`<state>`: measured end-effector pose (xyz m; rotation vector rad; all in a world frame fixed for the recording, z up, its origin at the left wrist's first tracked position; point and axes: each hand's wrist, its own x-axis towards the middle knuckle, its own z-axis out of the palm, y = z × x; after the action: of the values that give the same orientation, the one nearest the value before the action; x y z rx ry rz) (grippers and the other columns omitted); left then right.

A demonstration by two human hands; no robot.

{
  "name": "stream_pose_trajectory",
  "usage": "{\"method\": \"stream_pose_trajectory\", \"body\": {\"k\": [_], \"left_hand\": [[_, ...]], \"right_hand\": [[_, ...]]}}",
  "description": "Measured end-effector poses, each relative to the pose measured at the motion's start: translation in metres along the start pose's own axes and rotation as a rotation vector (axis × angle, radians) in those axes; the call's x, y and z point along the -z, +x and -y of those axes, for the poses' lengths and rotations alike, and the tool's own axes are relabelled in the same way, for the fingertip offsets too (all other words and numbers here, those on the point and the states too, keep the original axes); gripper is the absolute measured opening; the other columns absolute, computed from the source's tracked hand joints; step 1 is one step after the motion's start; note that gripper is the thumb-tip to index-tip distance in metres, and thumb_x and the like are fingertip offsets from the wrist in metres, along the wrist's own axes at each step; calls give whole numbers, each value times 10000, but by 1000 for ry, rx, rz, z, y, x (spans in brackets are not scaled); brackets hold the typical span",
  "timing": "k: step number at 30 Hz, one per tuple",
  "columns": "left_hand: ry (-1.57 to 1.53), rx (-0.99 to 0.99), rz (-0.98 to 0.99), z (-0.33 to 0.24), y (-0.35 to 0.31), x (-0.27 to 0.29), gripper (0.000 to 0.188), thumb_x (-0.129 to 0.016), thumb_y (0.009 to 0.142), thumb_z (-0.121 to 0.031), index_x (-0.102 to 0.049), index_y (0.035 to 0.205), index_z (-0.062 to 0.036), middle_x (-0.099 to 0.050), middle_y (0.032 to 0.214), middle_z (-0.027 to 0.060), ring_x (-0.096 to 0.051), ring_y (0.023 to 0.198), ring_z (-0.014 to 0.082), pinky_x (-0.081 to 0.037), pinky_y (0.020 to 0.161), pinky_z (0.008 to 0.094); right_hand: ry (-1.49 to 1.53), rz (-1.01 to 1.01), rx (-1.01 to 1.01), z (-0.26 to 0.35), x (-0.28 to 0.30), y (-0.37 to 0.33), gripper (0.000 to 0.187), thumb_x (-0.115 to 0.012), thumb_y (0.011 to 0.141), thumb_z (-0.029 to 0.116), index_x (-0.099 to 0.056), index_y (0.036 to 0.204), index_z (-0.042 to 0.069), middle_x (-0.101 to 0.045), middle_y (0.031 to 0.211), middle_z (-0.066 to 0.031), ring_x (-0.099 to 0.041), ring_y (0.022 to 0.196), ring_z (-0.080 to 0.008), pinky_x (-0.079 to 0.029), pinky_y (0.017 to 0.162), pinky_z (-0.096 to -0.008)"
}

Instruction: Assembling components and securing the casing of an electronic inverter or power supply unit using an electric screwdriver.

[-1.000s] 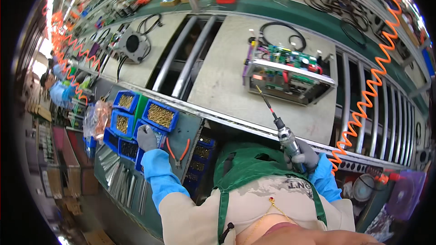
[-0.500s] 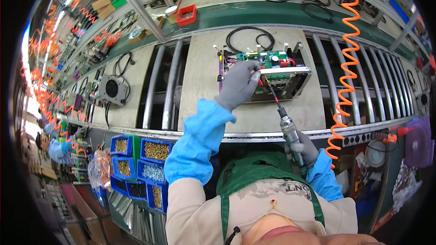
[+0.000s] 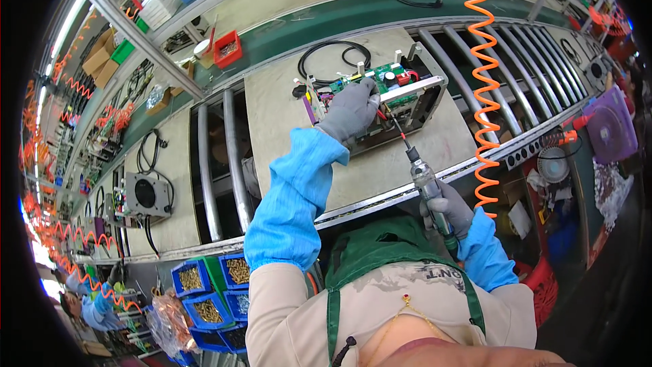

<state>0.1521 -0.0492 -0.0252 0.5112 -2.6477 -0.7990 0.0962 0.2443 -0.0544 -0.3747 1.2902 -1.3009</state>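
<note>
My left hand, in a grey glove, has its fingers closed at the near edge of an open electronic unit with a green circuit board. What the fingertips hold, if anything, is hidden. A pale metal bar runs along the unit's near top edge, right beside them. In my right hand, also gloved, is a power screwdriver with a silver and green body. Its long bit slants up to the front of the unit, below the bar. Whether the tip meets a screw is too small to tell.
The unit stands on a pale board over a roller conveyor. A coiled orange hose hangs on the right. Blue bins of screws sit at lower left; a red bin stands at the back. Another worker is at far left.
The view has turned and shifted, so the bench appears tilted and further left. My left hand stays at the unit's near edge, and the screwdriver still points at its front.
</note>
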Motion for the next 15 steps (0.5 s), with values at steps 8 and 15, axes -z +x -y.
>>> {"method": "stream_pose_trajectory", "body": {"k": [8, 15], "left_hand": [[-41, -50, 36, -1, 1, 2, 228, -463, 882, -226, -512, 991, -32, -596, 884, 232, -574, 868, 394, -452, 768, 475], [-6, -50, 46, -4, 2, 3, 248, -469, 894, -222, -489, 1004, -1, -585, 868, 241, -566, 837, 400, -428, 742, 463]], "right_hand": [[356, -60, -111, 63, -54, -37, 493, -514, 881, 335, -371, 1335, 205, -573, 737, -74, -592, 539, -142, -529, 482, -292], [78, -152, -140, 87, -76, -39, 594, -476, 889, 279, -229, 1424, 205, -536, 729, -80, -552, 500, -126, -506, 438, -271]]}}
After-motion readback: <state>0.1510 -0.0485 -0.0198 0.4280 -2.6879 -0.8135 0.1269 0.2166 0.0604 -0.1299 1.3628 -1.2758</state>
